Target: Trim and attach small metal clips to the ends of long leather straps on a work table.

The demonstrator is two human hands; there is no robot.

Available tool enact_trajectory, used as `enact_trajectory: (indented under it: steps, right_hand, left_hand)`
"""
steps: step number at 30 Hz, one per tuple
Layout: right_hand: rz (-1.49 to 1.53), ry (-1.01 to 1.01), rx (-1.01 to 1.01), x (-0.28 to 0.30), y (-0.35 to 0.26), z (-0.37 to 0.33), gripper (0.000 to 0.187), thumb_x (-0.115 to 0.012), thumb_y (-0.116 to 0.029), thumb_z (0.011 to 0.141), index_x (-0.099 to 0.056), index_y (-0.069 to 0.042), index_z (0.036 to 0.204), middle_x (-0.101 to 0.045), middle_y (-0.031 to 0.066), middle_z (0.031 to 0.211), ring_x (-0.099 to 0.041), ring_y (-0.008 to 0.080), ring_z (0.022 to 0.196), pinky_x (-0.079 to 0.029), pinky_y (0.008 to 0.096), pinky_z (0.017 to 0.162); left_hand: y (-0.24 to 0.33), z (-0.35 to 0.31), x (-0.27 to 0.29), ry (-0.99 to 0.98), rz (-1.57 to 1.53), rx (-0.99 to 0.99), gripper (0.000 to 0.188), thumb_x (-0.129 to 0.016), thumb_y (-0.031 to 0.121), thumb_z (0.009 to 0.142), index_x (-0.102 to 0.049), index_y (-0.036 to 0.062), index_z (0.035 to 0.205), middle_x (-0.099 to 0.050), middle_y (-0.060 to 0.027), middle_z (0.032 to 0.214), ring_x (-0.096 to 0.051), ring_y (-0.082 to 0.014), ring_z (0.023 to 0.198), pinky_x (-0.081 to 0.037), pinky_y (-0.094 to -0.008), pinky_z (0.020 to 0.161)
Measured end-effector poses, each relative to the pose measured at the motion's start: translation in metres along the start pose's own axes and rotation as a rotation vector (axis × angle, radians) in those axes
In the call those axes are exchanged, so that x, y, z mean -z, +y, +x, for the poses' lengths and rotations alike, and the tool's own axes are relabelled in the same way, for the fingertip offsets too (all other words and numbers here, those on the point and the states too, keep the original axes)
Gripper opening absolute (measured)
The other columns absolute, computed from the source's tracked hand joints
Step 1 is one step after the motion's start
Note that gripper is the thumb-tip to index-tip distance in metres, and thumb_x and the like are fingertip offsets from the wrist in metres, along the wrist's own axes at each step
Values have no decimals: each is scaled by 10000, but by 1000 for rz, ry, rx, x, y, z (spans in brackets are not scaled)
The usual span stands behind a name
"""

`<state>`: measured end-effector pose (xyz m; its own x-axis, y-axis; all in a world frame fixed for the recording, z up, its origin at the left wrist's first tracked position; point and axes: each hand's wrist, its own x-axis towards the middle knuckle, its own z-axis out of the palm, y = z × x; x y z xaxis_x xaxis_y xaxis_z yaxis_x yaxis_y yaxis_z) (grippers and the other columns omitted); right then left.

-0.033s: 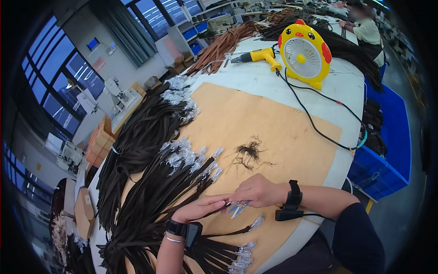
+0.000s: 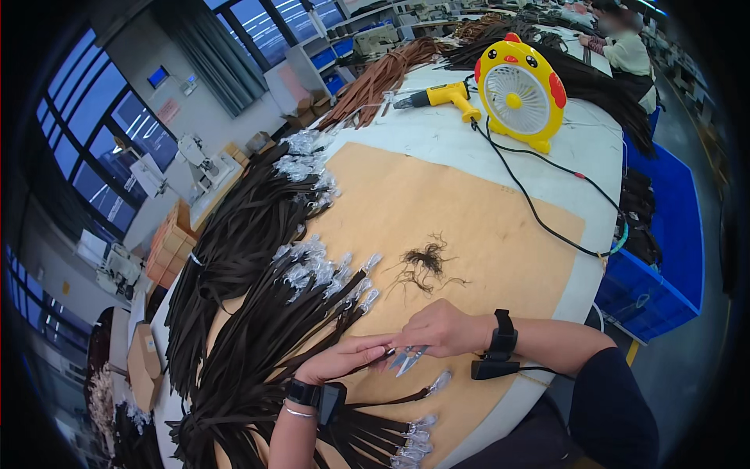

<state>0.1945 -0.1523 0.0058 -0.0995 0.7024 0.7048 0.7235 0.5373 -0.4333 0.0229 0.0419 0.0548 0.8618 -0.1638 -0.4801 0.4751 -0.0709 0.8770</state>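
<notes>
My right hand [image 2: 441, 328] is closed around small silver thread snips [image 2: 408, 360], their blades pointing down toward me. Just left of it, my left hand [image 2: 344, 358] pinches a dark brown strap, mostly hidden by the fingers. The fingertips of both hands meet beside the snips. Under and beyond my left wrist lies a large bundle of dark straps [image 2: 262, 336] with clear-wrapped metal ends. Nearer me, several more straps fan out, their wrapped ends [image 2: 416, 439] at the right. A tangle of cut dark threads [image 2: 426, 259] rests on the tan sheet [image 2: 484, 227] beyond my hands.
A yellow chick-shaped fan [image 2: 522, 94] and a yellow heat gun [image 2: 441, 95] stand at the back, with a black cord [image 2: 519, 187] running to the right edge. Beside the table is a blue crate [image 2: 664, 289]. Brown straps [image 2: 383, 78] lie farther off; another person works at the far right.
</notes>
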Motion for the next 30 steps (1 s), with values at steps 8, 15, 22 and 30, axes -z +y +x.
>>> enact_trajectory:
  steps: [8,15,22,30]
  right_hand:
    - [-109,-2,64,-1,3,-2,287,-733,-61,737,-706,-94,1021,-621,32,712,-635,190,629,-496,324,526]
    - [-544,-351,139,-5,11,-9,128,-653,-198,809,-570,-105,838,-603,29,703,-646,207,655,-516,340,565]
    - [-133,-422,-378,3,-3,-5,217,-627,-332,923,-630,-116,944,-650,89,802,-680,284,713,-529,386,592]
    - [-393,-456,-296,-7,-10,-8,286,-668,-370,909,-703,-151,1090,-632,51,802,-677,236,647,-516,351,521]
  left_hand:
    - [-25,3,4,155,147,-218,95,-649,40,949,-712,-21,985,-693,-28,884,-620,-122,802,-496,-268,752]
    - [-26,17,-39,690,1252,-600,114,-702,-30,765,-705,26,865,-655,-100,804,-631,-304,739,-512,-348,674]
    - [-62,23,-49,825,924,-583,105,-699,-40,765,-705,26,845,-659,-107,801,-654,-293,742,-525,-368,652]
    - [-63,23,-54,879,863,-678,96,-705,-50,785,-684,15,851,-633,-123,812,-643,-301,701,-512,-363,623]
